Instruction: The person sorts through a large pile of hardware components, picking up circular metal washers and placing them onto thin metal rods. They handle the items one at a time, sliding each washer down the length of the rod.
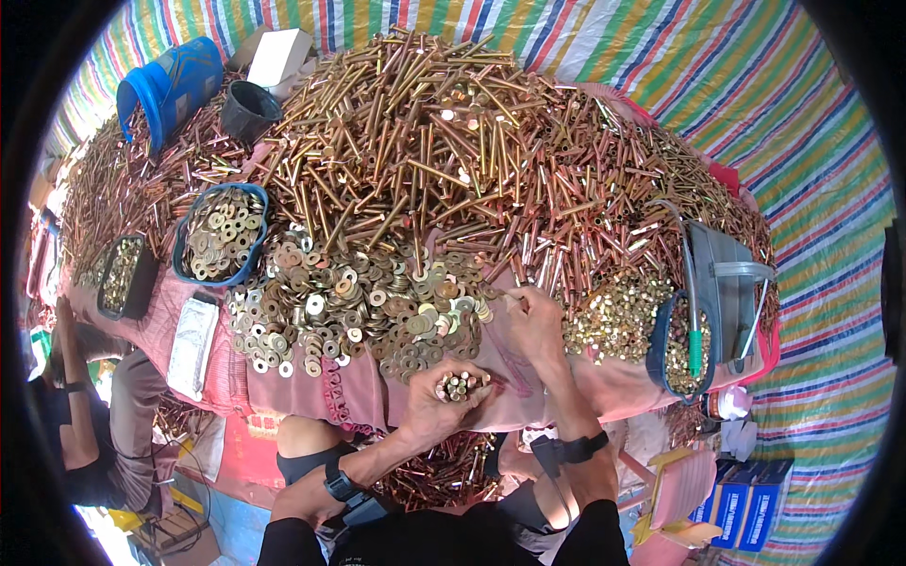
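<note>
Bolts and washers under two hands

The left hand (442,401) is closed around a bundle of brass-coloured bolts (459,385), their round ends facing up and packed side by side, held just over the pink cloth (311,387). The right hand (533,325) rests on the same cloth with one thin bolt (511,297) pinched at its fingertips, pointing toward the washers (359,311). The washers are flat, gold and silvery rings with round holes, spread in a loose heap just beyond both hands. Behind them rises the bolt pile (453,141), long coppery and brassy shafts lying crisscross in every direction.
</note>
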Motion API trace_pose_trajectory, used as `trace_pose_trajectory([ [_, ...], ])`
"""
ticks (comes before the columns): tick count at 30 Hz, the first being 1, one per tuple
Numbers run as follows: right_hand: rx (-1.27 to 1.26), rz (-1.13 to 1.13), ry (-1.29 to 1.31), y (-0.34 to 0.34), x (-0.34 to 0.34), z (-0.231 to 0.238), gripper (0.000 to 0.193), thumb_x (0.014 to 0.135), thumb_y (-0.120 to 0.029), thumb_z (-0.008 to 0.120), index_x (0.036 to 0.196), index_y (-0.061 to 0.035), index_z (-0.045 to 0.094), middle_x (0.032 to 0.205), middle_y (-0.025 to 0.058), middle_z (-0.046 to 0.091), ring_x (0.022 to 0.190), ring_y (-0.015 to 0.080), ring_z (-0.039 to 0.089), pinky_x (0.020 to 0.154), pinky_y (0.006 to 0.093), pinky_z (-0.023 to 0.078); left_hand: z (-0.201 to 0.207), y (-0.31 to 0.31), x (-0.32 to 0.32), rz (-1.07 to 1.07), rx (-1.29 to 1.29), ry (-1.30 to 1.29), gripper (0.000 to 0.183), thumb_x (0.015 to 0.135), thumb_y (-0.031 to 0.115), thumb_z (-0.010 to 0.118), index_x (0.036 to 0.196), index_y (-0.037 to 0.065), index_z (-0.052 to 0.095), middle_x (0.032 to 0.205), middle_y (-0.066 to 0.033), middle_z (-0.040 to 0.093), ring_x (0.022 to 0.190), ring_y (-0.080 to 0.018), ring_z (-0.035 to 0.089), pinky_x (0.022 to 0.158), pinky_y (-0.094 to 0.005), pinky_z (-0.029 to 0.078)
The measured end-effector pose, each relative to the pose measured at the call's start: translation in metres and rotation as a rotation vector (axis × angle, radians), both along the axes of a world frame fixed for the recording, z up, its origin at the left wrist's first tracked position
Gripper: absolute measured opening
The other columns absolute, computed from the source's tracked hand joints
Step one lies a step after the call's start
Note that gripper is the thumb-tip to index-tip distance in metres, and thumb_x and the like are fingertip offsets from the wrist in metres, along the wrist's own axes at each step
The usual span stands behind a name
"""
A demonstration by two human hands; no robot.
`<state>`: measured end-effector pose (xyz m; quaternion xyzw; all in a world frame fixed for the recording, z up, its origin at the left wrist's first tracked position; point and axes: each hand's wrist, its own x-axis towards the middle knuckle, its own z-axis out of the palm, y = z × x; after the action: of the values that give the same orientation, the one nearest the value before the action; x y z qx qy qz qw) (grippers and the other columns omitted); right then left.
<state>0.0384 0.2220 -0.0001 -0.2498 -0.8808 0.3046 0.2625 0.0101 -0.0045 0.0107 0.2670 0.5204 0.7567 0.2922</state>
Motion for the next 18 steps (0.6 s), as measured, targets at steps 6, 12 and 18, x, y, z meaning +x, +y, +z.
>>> trace_pose_trajectory([
  [6, -0.884, 0.01, 0.026, 0.002, 0.027, 0.028, 0.022, 0.099, -0.016, 0.073, 0.105, 0.0042, 0.071, 0.071, 0.0001, 0.059, 0.05, 0.0021, 0.042, 0.042, 0.0217, 0.026, 0.0, 0.004, -0.001, -0.039, 0.018, 0.021, 0.02, 0.09, -0.007, 0.074, 0.109, -0.003, 0.068, 0.106, -0.0093, 0.074, 0.098, -0.0121, 0.068, 0.086, -0.0269, 0.055],
  [12, -1.264, 0.008, -0.033, -0.015, 0.058, 0.054, 0.02, 0.097, -0.017, 0.075, 0.102, 0.0007, 0.068, 0.079, 0.0016, 0.06, 0.05, 0.0044, 0.044, 0.041, 0.0217, 0.027, 0.003, 0.01, 0.002, 0.033, -0.046, 0.087, 0.022, 0.087, -0.005, 0.077, 0.106, -0.002, 0.066, 0.095, -0.006, 0.073, 0.089, -0.007, 0.066, 0.079, -0.0249, 0.054],
  [18, -1.402, 0.154, -0.014, -0.029, 0.078, 0.065, 0.014, 0.097, -0.014, 0.073, 0.096, -0.002, 0.066, 0.076, 0.0023, 0.06, 0.048, 0.0044, 0.043, 0.041, 0.0214, 0.027, 0.002, 0.009, 0.001, -0.035, -0.031, -0.056, 0.023, 0.086, -0.004, 0.077, 0.106, -0.003, 0.066, 0.092, -0.0033, 0.07, 0.081, -0.0071, 0.063, 0.072, -0.0248, 0.053],
])
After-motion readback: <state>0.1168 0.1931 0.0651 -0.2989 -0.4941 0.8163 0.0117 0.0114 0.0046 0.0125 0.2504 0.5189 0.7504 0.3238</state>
